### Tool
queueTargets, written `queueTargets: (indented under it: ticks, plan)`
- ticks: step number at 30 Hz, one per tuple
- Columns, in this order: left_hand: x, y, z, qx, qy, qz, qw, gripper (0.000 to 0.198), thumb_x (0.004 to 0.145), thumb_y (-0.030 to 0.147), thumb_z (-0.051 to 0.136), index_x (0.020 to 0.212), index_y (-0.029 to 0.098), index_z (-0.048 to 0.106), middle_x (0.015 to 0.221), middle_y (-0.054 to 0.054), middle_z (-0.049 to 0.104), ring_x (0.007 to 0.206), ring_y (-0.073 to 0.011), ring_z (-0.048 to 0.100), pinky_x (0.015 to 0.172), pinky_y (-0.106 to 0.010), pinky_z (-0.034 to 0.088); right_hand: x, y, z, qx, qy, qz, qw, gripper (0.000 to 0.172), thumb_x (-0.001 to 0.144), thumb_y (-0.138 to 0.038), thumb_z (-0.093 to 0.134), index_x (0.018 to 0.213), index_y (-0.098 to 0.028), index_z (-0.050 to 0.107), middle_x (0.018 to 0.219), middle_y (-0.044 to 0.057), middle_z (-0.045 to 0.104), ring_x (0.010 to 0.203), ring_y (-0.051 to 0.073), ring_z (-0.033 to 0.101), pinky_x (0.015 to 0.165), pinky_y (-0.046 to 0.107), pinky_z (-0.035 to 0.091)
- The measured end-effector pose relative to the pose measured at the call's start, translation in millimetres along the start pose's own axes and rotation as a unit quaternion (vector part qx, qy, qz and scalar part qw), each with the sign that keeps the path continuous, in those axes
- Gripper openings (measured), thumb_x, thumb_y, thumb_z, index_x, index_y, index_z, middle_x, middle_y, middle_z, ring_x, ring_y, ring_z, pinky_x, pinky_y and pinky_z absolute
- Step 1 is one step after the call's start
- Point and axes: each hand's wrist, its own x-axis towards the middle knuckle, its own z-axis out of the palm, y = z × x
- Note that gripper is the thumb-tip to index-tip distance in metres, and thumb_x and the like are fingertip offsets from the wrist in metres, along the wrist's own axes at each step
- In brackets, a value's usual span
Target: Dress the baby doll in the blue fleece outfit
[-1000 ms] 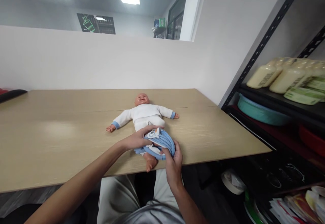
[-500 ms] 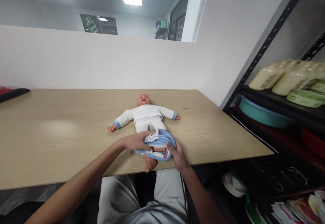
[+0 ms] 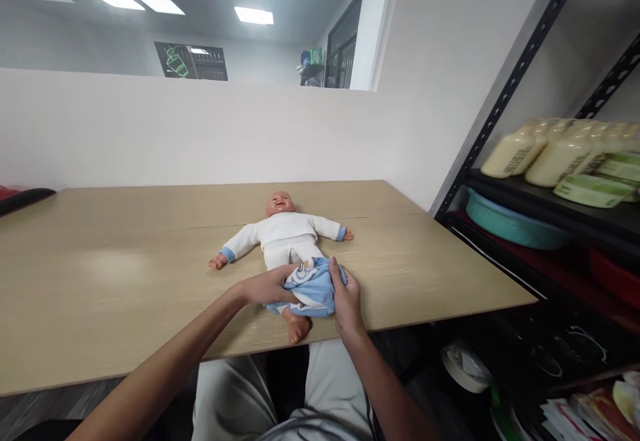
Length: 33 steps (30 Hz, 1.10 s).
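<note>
A baby doll [image 3: 287, 226] lies face up on the wooden table [image 3: 125, 294], its head away from me and its arms spread. It wears a white top with blue cuffs and white cloth around the hips. Blue-and-white baby pants [image 3: 315, 292] are bunched around its lower legs. One bare foot [image 3: 297, 326] sticks out toward the table's front edge; the other foot is hidden in the cloth. My left hand [image 3: 270, 286] grips the pants on their left side, fingertips tucked into the folds. My right hand [image 3: 347, 298] holds the right side, thumb up on the cloth.
On the right, a black metal shelf [image 3: 530, 188] carries cream bottles [image 3: 555, 161], green packs [image 3: 595, 190] and a teal basin [image 3: 515, 221]. A roll of tape [image 3: 465, 366] and papers lie lower down. A white wall with a window stands behind the table.
My right hand has turned and shifted its grip on the pants, thumb now higher. The doll's foot that showed in the folds is now covered by cloth. The view has shifted slightly.
</note>
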Motion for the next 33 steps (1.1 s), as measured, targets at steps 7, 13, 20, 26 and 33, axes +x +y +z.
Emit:
queueTargets:
  ticks: [7,13,20,26,33]
  plan:
    - [-2.6,-11.3,-4.5,-0.011,0.011,-0.031,0.999,0.060,0.077,0.037,0.079,0.132,0.019,0.062,0.134,-0.010,0.071,0.124,-0.0357,0.064,0.109,-0.045,0.052,14.3,-10.4,15.3,-0.093,0.016,-0.077,0.993,0.061,0.080,-0.076,0.071,0.062,-0.021,0.053,0.057,-0.005,0.046,0.059,0.013,0.039,0.056,0.025,0.037]
    - [-2.7,-21.4,-8.4,-0.024,0.022,-0.031,0.999,0.066,0.076,0.027,0.071,0.139,0.015,0.057,0.141,-0.012,0.067,0.132,-0.0373,0.059,0.116,-0.045,0.046,25.0,-9.1,21.3,-0.134,0.016,-0.103,0.985,0.061,0.081,-0.076,0.069,0.057,-0.022,0.051,0.054,-0.005,0.044,0.058,0.013,0.038,0.056,0.026,0.037]
    - [-7.8,-17.9,-4.9,-0.026,0.030,-0.072,0.997,0.082,0.069,0.029,0.075,0.146,0.016,0.048,0.147,-0.015,0.063,0.135,-0.0406,0.056,0.115,-0.048,0.046,23.9,-17.0,27.9,-0.016,-0.029,0.035,0.999,0.056,0.070,-0.072,0.081,0.067,-0.019,0.061,0.062,-0.002,0.059,0.060,0.015,0.050,0.057,0.026,0.043]
    - [-13.2,-13.8,-4.5,-0.043,0.049,-0.064,0.996,0.072,0.078,0.033,0.070,0.145,0.018,0.050,0.152,-0.012,0.059,0.142,-0.0353,0.052,0.121,-0.048,0.041,13.7,-33.4,18.6,0.049,-0.124,0.068,0.989,0.051,0.072,-0.057,0.087,0.100,-0.017,0.072,0.097,0.006,0.076,0.089,0.022,0.069,0.080,0.030,0.055]
    - [-14.3,-21.3,-6.0,-0.033,0.043,-0.030,0.998,0.069,0.084,0.036,0.073,0.146,0.017,0.049,0.149,-0.013,0.062,0.137,-0.0354,0.057,0.116,-0.047,0.046,8.6,-45.8,-15.9,0.033,-0.305,-0.006,0.952,0.082,0.066,-0.029,0.095,0.136,-0.027,0.052,0.119,0.005,0.073,0.105,0.024,0.072,0.090,0.036,0.059]
